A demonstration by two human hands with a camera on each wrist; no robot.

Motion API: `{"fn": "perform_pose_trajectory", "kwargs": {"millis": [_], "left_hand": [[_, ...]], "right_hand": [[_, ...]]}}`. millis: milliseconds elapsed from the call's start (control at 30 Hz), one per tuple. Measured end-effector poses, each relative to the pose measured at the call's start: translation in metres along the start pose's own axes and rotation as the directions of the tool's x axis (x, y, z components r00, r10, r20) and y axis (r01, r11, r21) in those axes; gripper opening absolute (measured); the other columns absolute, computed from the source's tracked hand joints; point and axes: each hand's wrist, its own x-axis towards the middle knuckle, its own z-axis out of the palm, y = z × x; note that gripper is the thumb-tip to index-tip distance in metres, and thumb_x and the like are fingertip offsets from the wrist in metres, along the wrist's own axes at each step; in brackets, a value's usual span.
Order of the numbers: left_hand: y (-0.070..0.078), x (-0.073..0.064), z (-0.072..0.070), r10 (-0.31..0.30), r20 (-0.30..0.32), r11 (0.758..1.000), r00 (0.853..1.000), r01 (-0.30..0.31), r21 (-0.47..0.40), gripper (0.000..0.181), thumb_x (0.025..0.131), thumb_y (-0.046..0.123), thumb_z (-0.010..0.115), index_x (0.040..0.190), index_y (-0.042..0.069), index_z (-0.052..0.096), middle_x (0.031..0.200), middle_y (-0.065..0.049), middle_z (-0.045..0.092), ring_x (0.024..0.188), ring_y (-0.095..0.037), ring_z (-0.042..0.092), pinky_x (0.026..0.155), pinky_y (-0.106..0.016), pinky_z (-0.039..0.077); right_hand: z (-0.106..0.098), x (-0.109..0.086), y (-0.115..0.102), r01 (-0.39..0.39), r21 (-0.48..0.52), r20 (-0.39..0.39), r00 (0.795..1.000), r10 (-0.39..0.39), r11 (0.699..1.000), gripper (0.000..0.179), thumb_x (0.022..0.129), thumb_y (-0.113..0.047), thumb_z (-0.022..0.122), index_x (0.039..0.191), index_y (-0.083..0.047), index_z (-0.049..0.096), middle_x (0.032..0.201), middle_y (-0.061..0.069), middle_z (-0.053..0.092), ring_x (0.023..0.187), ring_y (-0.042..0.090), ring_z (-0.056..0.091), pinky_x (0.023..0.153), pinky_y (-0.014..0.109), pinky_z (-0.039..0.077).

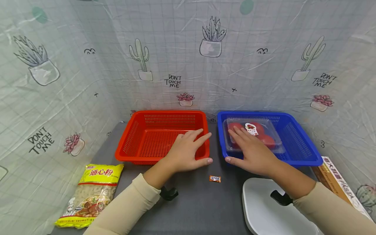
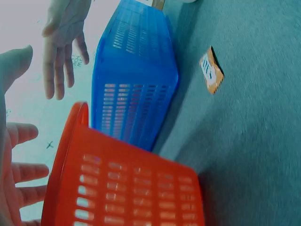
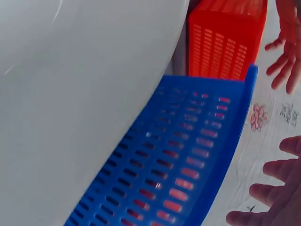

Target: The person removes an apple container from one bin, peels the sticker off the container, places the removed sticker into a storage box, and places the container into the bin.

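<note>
A red plastic basket (image 1: 164, 113) stands left of centre in the head view, its slotted floor bare. My left hand (image 1: 185, 152) hovers over its front right corner with fingers spread and nothing held. A blue basket (image 1: 305, 160) stands to the right. Inside it, toward the left, lies a clear plastic pack of tomatoes (image 1: 268, 141) with a white and red label. My right hand (image 1: 256, 153) hangs over the pack and the basket's front rim, fingers extended, partly covering the tomatoes. On the dark table between the hands lies a small orange-wrapped candy (image 1: 215, 179).
A yellow bag of macaroni (image 1: 95, 192) lies at the left. At the front right is a white rounded tray (image 1: 261, 209), partly under my right forearm. A long pasta box (image 1: 342, 186) rests along the right side. A patterned curtain (image 1: 176, 58) encloses the back and sides.
</note>
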Motion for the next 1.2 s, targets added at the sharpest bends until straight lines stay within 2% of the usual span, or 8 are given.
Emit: {"fn": "perform_pose_trajectory", "kwargs": {"millis": [233,467,700,833,1033,1200], "left_hand": [[0.016,0.007,0.001,-0.022,-0.050,0.999,0.999,0.020,-0.043,0.088,0.094,0.079,0.051,0.167,0.031,0.040,0.166,-0.007,0.043,0.148,-0.031,0.043,0.112,-0.054,0.042],[0.036,0.016,0.001,-0.038,-0.098,0.994,0.994,0.027,-0.109,0.084,0.095,0.074,0.055,0.164,0.027,0.045,0.162,-0.010,0.048,0.145,-0.032,0.047,0.112,-0.058,0.045],[0.059,0.023,0.007,-0.095,-0.124,0.977,0.988,0.069,-0.201,0.083,0.095,0.071,0.058,0.163,0.024,0.047,0.162,-0.007,0.049,0.144,-0.029,0.048,0.101,-0.058,0.055],[0.071,0.029,0.013,-0.141,-0.105,0.950,0.984,0.105,-0.295,0.081,0.096,0.067,0.061,0.164,0.025,0.045,0.165,-0.007,0.045,0.147,-0.029,0.046,0.104,-0.058,0.053],[0.085,0.033,0.026,-0.152,-0.093,0.875,0.984,0.090,-0.476,0.083,0.094,0.060,0.066,0.166,0.027,0.040,0.172,-0.008,0.033,0.154,-0.032,0.037,0.112,-0.063,0.046],[0.095,0.036,0.037,-0.199,-0.094,0.845,0.975,0.123,-0.521,0.079,0.096,0.054,0.069,0.165,0.024,0.042,0.174,-0.009,0.026,0.157,-0.032,0.031,0.114,-0.064,0.042]], "right_hand": [[-0.011,-0.001,0.013,-0.082,0.049,0.016,0.997,0.081,0.995,0.102,0.096,-0.068,0.064,0.170,-0.009,0.027,0.174,0.023,0.024,0.156,0.051,0.026,0.112,0.077,0.033],[-0.018,-0.006,0.031,-0.127,0.079,0.013,0.992,0.126,0.989,0.100,0.098,-0.062,0.067,0.168,-0.003,0.027,0.171,0.029,0.027,0.154,0.056,0.027,0.113,0.078,0.029],[-0.023,-0.009,0.050,-0.177,0.098,0.040,0.984,0.174,0.979,0.097,0.100,-0.062,0.064,0.169,-0.006,0.026,0.171,0.029,0.026,0.154,0.057,0.025,0.112,0.081,0.027],[-0.027,-0.010,0.065,-0.165,0.126,0.026,0.986,0.163,0.978,0.092,0.101,-0.057,0.067,0.168,-0.007,0.030,0.169,0.030,0.029,0.152,0.059,0.027,0.112,0.081,0.027],[-0.035,-0.011,0.082,-0.117,0.200,0.022,0.993,0.115,0.973,0.087,0.100,-0.045,0.072,0.167,-0.007,0.030,0.165,0.029,0.038,0.146,0.056,0.039,0.109,0.078,0.037],[-0.042,-0.010,0.094,-0.143,0.231,0.078,0.989,0.128,0.962,0.091,0.100,-0.047,0.071,0.168,-0.004,0.027,0.166,0.030,0.034,0.147,0.057,0.037,0.109,0.078,0.036]]}}
